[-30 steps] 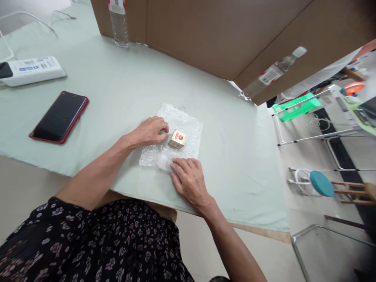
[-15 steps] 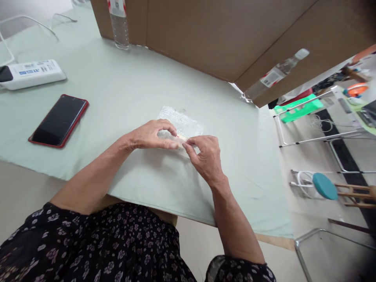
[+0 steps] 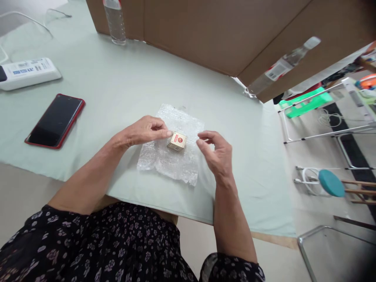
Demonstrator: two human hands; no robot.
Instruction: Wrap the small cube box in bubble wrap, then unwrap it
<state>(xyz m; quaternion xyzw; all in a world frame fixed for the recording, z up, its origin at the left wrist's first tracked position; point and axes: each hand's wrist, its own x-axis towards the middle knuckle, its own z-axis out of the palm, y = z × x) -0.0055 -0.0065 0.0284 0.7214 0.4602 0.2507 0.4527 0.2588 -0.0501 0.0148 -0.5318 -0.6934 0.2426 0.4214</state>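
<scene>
A small cream box with red print rests on a spread sheet of bubble wrap, which lies on the pale green tablecloth. My left hand is just left of the box, thumb tip close to its upper left corner; whether it touches I cannot tell. Its fingers are bent but apart from the thumb, with nothing held. To the right of the box, beyond a strip of bubble wrap, my right hand hovers by the sheet's right edge, thumb and fingers apart and holding nothing.
On the left lie a phone in a red case and a white device. A large cardboard sheet stands at the back, with a clear bottle and a tilted bottle against it. A teal-seated stool is off to the right.
The bubble wrap, earlier folded over under both hands, now lies opened toward me with the box exposed. My right hand has moved off to the right and my left hand slightly left.
</scene>
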